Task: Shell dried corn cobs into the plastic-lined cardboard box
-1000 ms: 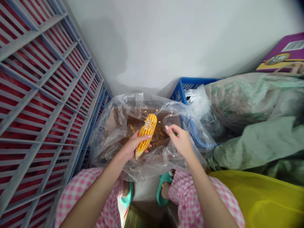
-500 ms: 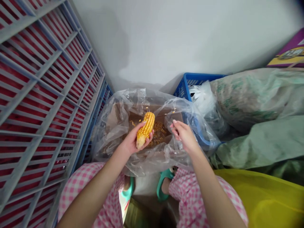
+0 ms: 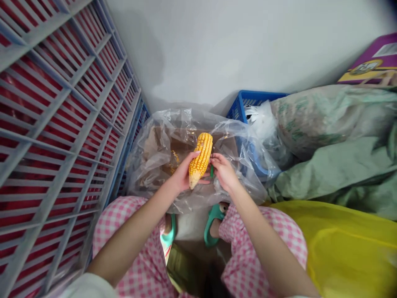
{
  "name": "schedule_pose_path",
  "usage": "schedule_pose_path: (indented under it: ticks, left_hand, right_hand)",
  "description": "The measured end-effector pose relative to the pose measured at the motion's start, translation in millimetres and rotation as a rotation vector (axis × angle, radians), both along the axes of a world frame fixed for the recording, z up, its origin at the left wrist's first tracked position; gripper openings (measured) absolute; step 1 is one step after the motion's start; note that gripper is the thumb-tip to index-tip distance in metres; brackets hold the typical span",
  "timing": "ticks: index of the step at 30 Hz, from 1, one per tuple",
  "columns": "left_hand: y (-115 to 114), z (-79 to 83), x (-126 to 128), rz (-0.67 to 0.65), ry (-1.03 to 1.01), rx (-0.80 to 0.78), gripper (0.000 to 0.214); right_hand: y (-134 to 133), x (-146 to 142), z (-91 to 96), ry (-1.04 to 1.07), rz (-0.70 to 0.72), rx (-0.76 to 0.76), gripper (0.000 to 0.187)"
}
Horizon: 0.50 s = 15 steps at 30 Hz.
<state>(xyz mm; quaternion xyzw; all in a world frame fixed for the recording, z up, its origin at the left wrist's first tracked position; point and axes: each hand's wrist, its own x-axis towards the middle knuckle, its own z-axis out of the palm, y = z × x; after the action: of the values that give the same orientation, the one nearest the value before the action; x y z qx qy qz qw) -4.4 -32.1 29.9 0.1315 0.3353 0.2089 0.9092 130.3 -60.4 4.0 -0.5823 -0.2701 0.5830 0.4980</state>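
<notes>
My left hand (image 3: 183, 174) is closed around a yellow ear of corn (image 3: 203, 157), its pale pointed end toward me. A small patch near the far end shows kernels gone. Close to the ear's right side, my right hand (image 3: 224, 169) pinches a small thin tool with a green end (image 3: 211, 170); its exact kind is hard to make out. Both hands are above a cardboard box (image 3: 182, 142) lined with a clear plastic bag (image 3: 144, 145). Loose corn kernels (image 3: 174, 159) lie inside the box.
Stacked plastic crates (image 3: 71, 124) with red contents rise on the left. A blue basket (image 3: 238, 108) holding white plastic bags stands to the right, beside full sacks (image 3: 328, 120). Something yellow (image 3: 350, 244) lies at the lower right. A white wall is behind the box.
The ear of corn in my left hand has moved right and slightly away from me. My right hand has come left to the ear, and the green end is now visible. The view has shifted slightly.
</notes>
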Motion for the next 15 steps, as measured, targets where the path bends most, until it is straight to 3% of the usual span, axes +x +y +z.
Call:
schedule_pose_path:
  ticks: [6, 8, 10, 11, 13, 14, 15]
  left_hand:
    - [0, 12.6, -1, 0.043, 0.147, 0.117, 0.03]
    - [-1, 19.2, -4, 0.075, 0.194, 0.16, 0.028]
    - [-1, 25.1, -8, 0.102, 0.193, 0.183, 0.028]
    - [-1, 27.7, -11, 0.11, 0.188, 0.188, 0.029]
    - [2, 32.3, -16, 0.137, 0.187, 0.204, 0.031]
    - [4, 34.3, -18, 0.152, 0.188, 0.21, 0.033]
    - [6, 36.2, -21, 0.167, 0.188, 0.214, 0.034]
  right_hand:
    - [11, -15, 3.5, -0.308, -0.024, -0.032, 0.014]
    - [-3, -15, 7.2, -0.311, -0.074, 0.006, 0.019]
    - [-32, -18, 4.6, -0.183, -0.035, 0.016, 0.031]
    - [-50, -22, -0.7, -0.045, 0.12, -0.008, 0.038]
    - [-88, -37, -19.0, 0.158, 0.598, -0.174, 0.053]
    - [-104, -47, -30.1, 0.131, 0.756, -0.271, 0.05]
    - [-117, -58, -40.8, 0.057, 0.796, -0.337, 0.044]
